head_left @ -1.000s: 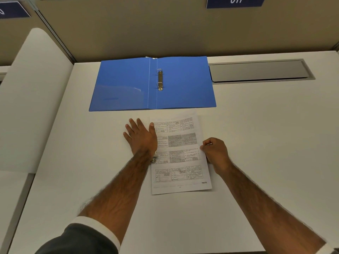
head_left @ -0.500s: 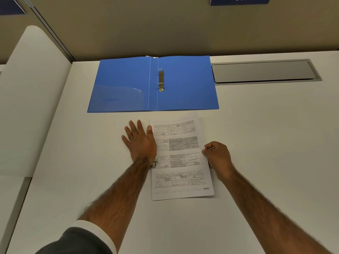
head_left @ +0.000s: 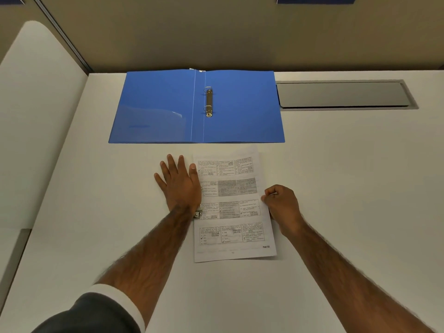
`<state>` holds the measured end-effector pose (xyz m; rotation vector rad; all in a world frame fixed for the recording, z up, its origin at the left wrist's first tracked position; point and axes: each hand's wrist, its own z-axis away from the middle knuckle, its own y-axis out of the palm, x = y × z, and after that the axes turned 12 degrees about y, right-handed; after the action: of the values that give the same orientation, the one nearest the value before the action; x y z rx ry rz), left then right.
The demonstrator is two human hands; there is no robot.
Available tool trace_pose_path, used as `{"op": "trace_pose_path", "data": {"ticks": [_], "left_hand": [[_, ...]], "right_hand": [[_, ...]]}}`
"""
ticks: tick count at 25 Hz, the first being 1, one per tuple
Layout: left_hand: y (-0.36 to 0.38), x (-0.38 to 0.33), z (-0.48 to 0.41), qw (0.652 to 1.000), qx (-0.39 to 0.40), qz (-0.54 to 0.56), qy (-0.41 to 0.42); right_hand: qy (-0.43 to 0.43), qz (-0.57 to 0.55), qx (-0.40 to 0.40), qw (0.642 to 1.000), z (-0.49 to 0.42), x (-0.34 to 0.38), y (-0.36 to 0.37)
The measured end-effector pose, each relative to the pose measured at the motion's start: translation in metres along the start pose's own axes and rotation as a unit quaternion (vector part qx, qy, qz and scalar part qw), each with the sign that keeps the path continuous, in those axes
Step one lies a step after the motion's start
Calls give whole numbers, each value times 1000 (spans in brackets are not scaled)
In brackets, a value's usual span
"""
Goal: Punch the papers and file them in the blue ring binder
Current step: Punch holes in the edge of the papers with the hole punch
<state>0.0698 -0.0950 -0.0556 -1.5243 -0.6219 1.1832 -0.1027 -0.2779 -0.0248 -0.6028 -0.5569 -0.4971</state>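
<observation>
The blue ring binder (head_left: 240, 109) lies open at the back of the desk, its metal rings (head_left: 208, 102) upright on the spine. A stack of printed papers (head_left: 231, 205) lies in front of it. My left hand (head_left: 179, 183) lies flat with straight fingers over a hole punch (head_left: 198, 213) at the papers' left edge; only a metal corner of the punch shows under the wrist. My right hand (head_left: 281, 205) pinches the papers' right edge with curled fingers.
A grey recessed cable flap (head_left: 343, 94) sits in the white desk (head_left: 348, 188) to the right of the binder. A white side divider (head_left: 36, 116) stands on the left and a beige partition wall (head_left: 216, 32) behind.
Both hands keep their places on the punch and the papers. Only the camera view shifts slightly.
</observation>
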Motion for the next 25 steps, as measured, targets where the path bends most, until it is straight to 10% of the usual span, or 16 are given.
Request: {"op": "trace_pose_path", "data": {"ticks": [25], "left_hand": [[-61,-12,71,995,34,96,-16]], "right_hand": [[-31,81,-79,993,12,6,-28]]}}
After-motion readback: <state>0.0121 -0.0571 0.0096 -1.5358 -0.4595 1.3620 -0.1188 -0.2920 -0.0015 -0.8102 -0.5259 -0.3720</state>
